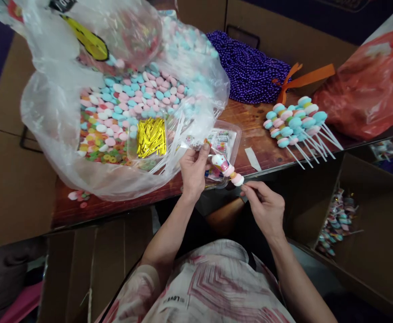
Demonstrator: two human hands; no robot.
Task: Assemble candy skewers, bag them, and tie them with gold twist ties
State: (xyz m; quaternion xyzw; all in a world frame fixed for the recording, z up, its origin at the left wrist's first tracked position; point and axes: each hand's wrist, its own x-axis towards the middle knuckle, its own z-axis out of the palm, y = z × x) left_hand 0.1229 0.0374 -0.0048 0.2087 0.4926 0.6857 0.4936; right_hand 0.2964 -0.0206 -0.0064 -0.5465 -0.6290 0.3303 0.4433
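Observation:
My right hand (265, 204) pinches the lower end of a candy skewer (237, 179), a stick threaded with pink, white and orange sweets. The skewer's upper end lies in or against a small printed see-through bag (222, 162). My left hand (194, 172) pinches the edge of that bag between thumb and fingers. Below it, a plastic tray (237, 134) with printed bags sits at the table's edge. Left of my left hand, white sticks (174, 141) lie beside a small clear box (131, 150) of gold twist ties (151, 138).
A large plastic bag (38, 107) of pastel sweets covers the table's left. Finished-looking candy skewers (295, 121) lie in a pile at right. Behind are purple beads (250, 67) and a red bag (367, 94). A cardboard box (371, 224) holding wrapped skewers stands lower right.

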